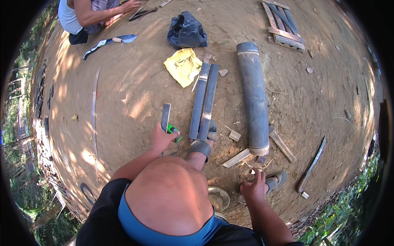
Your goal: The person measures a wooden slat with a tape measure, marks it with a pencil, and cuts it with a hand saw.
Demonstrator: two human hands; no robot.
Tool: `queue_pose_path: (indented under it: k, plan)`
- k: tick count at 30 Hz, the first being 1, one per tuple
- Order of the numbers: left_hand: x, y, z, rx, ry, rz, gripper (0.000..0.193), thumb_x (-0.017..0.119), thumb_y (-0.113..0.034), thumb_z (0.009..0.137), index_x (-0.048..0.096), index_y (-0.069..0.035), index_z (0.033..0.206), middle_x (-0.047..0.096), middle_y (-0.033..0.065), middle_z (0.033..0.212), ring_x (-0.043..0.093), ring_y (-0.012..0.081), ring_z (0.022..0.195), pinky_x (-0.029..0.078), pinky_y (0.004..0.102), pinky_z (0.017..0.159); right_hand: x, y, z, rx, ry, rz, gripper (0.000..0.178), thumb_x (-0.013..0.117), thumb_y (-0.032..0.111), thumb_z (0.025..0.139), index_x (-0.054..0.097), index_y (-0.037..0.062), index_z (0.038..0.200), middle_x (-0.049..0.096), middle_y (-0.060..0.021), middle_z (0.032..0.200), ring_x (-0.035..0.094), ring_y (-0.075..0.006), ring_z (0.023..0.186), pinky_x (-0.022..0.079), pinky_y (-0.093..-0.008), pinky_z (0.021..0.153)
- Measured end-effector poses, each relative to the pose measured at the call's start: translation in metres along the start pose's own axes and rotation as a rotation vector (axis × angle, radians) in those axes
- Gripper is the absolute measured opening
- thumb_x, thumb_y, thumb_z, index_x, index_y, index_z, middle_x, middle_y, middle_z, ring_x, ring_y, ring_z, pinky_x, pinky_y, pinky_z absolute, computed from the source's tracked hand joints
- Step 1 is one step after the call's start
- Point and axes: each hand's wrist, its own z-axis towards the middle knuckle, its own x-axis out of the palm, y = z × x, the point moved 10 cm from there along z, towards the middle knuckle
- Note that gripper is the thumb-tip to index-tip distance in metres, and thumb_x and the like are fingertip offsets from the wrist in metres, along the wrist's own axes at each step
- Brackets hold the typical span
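Note:
My left hand (161,137) is closed around a short dark bamboo strip (165,117) that stands up out of the grip. A green tape measure (173,131) sits against the same hand, at its thumb side. My right hand (254,187) is held low at the right, beside my sandalled foot, its fingers apart with nothing seen in them. Two long dark bamboo slats (198,100) lie side by side ahead of my other foot. Right of them rests a thick bamboo culm (253,98), with wood offcuts (236,158) by its near end.
A yellow cloth or bag (183,67) holding small dark pieces and a black plastic bag (187,30) lie ahead. A folding saw (108,43) is at far left, near a crouching person (88,16). A long knife (312,164) lies right; a slatted frame (284,25) lies far right.

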Motion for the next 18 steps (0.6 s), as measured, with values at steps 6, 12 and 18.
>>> queue_pose_path:
  k: [6,12,18]
  plan:
    - [0.023,-0.124,-0.022,0.246,0.412,-0.376,0.062,0.090,-0.012,0.075,0.052,0.003,0.123,0.063,0.0091,0.110,0.063,0.0140,0.099,0.054,0.0326,0.087,-0.049,0.169,0.045,-0.399,-0.025,0.287,0.097,0.094,0.020,0.069,0.041,0.0043,0.148,0.051,-0.0187,0.131,0.056,-0.0339,0.118,0.051,-0.0432,0.097]
    - [0.081,-0.184,-0.054,0.414,0.685,-0.202,0.076,0.092,-0.013,0.073,0.048,0.006,0.132,0.063,0.0119,0.116,0.061,0.0158,0.104,0.052,0.0330,0.096,-0.047,0.235,0.083,-0.308,0.278,0.668,0.126,0.093,0.029,0.073,0.007,0.0027,0.161,0.044,-0.0290,0.146,0.049,-0.0393,0.137,0.048,-0.0462,0.106]
    - [0.066,-0.204,-0.062,0.436,0.659,-0.388,0.046,0.086,-0.018,0.082,0.055,0.000,0.110,0.067,0.0074,0.097,0.065,0.0155,0.086,0.052,0.0298,0.069,-0.048,0.224,0.083,-0.334,0.242,0.491,0.118,0.086,0.016,0.078,0.005,0.0087,0.164,0.048,-0.0288,0.145,0.057,-0.0377,0.128,0.048,-0.0420,0.106]
